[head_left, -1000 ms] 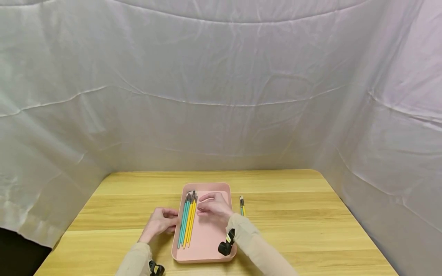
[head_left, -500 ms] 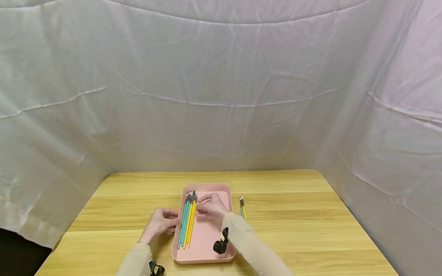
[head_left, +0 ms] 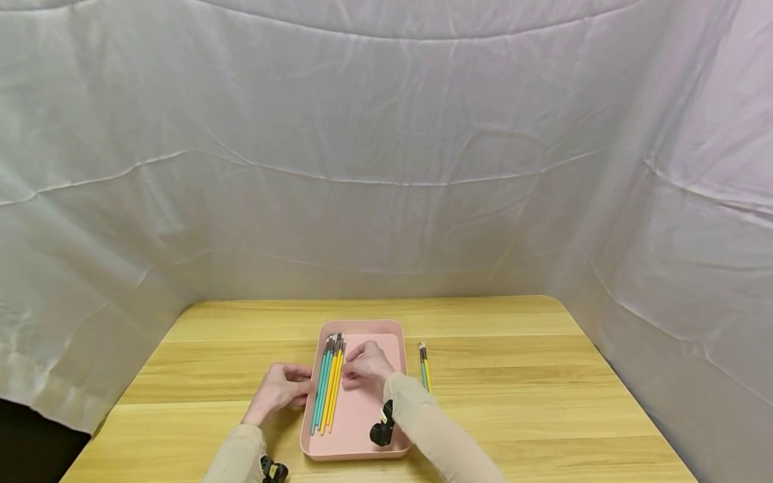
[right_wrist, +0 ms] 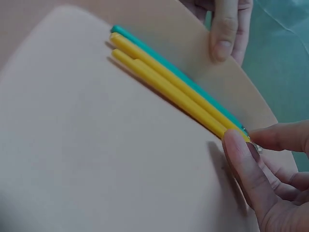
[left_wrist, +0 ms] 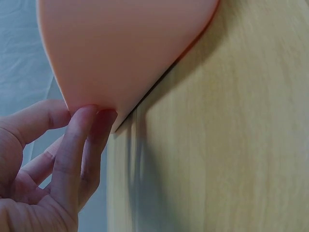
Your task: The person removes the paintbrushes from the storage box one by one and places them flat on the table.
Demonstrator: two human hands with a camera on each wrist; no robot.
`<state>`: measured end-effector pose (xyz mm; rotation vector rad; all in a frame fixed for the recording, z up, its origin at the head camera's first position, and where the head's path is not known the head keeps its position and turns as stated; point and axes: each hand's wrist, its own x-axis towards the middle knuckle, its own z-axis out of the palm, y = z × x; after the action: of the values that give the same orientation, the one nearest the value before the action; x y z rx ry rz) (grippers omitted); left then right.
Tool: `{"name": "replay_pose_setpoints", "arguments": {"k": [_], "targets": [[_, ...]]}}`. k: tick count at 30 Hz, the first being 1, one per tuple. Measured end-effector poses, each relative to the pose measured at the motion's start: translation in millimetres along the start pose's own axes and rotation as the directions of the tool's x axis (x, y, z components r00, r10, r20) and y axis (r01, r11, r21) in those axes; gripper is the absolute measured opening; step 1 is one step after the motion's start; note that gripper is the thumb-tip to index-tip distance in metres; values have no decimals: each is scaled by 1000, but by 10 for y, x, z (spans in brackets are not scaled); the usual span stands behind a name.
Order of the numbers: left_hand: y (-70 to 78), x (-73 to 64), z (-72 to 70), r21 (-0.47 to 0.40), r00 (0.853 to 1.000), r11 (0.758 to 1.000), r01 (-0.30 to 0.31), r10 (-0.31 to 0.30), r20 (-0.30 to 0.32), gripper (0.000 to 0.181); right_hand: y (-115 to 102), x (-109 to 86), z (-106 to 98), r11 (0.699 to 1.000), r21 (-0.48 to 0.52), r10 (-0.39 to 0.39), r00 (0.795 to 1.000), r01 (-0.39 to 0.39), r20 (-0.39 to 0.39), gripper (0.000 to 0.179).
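Note:
Inside the pink tray (head_left: 359,421), several teal paintbrushes (head_left: 321,394) and yellow paintbrushes (head_left: 335,392) lie side by side along the left, bristles toward the far end. My left hand (head_left: 280,389) holds the tray's left wall; in the left wrist view its fingertips (left_wrist: 83,113) press the outside, and the right wrist view shows its thumb (right_wrist: 223,41) over the rim. My right hand (head_left: 366,367) is inside the tray at the brushes' metal ends. Its thumb and forefinger pinch a yellow brush (right_wrist: 183,96) near its ferrule, which the fingers partly hide.
Right of the tray, a teal paintbrush (head_left: 423,369) and a yellow paintbrush (head_left: 427,376) lie on the wooden table (head_left: 513,402), partly behind the right sleeve. A grey cloth (head_left: 374,168) hangs around the table's back and sides.
My right hand has shifted slightly left and its fingers have drawn together at the yellow brushes. The left hand and the tray have stayed put.

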<state>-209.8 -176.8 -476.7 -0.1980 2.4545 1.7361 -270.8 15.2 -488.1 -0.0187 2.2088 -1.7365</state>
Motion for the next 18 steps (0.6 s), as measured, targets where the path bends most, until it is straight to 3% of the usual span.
{"name": "replay_pose_setpoints", "arguments": {"k": [18], "targets": [[-13, 18, -2, -17, 1000, 1000, 1, 0, 10, 32, 12, -28, 43, 997, -75, 19, 1000, -18, 15, 8]]}}
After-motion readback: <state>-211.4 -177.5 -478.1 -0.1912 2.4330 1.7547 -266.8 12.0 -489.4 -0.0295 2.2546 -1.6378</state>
